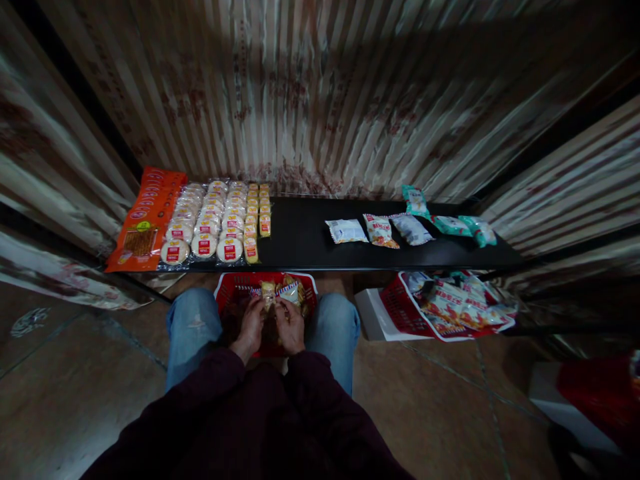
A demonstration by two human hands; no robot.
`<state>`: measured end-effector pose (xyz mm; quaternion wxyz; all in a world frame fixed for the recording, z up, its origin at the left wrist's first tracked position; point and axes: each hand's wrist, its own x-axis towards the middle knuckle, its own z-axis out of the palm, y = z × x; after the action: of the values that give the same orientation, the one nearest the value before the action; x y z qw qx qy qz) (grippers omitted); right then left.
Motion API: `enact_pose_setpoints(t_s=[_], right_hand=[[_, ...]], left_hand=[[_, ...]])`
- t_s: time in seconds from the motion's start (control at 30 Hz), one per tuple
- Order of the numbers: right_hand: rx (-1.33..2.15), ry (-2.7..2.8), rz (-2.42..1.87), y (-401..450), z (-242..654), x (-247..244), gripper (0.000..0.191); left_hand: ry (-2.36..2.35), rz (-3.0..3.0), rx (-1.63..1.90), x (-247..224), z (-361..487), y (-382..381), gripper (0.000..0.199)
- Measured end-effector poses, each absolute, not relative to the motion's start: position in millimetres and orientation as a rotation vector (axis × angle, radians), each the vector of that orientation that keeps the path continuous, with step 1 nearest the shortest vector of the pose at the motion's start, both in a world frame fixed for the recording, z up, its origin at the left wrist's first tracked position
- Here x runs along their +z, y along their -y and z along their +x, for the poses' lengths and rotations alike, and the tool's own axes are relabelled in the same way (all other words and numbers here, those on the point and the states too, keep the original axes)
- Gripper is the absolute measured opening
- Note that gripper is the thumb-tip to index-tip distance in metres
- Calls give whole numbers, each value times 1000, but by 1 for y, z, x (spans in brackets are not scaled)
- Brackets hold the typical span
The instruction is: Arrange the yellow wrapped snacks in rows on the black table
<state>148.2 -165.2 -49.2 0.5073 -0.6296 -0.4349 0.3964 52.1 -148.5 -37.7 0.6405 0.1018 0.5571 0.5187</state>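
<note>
Both of my hands meet over a red basket (310, 285) between my knees. My left hand (253, 323) and my right hand (290, 325) pinch a small gold-wrapped snack (269, 291) between them. Other small packets lie in the basket below. On the black shelf (295, 230) in front, rows of round white wrapped crackers (204, 245) stand beside two narrow rows of yellow packets (251, 250). An orange bag (145, 220) lies at the shelf's left end.
White and red snack bags (381, 230) and green bags (453, 225) lie on the shelf's right half. Below, a tilted red basket (405, 310) full of bags rests by a white box (377, 320). Striped sheeting (300, 93) hangs behind.
</note>
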Motion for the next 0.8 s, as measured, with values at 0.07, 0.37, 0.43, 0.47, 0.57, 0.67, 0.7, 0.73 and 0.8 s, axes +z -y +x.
enact_pose_setpoints(t_s=[0.07,0.37,0.43,0.47,0.57,0.67,0.7,0.73,0.8], right_hand=[[990,1039,-1510,165,148,-50,24],[1011,1080,-1502,163,150,-55,27],[1025,1142,-1544,164,150,-54,31],[1042,1165,-1561,164,150,-53,33],[1115,1201,-1553,164,149,-53,39],[1162,1181,-1505,163,148,-54,41],[1158,1166,-1504,163,148,-55,41],[1150,1150,-1513,162,148,-56,41],[1133,1127,-1533,161,149,-58,41]], left_hand=[[-1290,224,1165,-37,52,149,31],[-1357,419,1124,-39,49,155,34],[-1343,516,1149,-38,49,157,34],[-1339,562,1157,-38,49,158,34],[-1342,672,1155,-38,50,158,34],[-1354,771,1157,-40,52,158,31],[-1362,799,1162,-41,52,158,30],[-1371,823,1166,-42,53,158,29],[-1387,856,1173,-44,53,157,29]])
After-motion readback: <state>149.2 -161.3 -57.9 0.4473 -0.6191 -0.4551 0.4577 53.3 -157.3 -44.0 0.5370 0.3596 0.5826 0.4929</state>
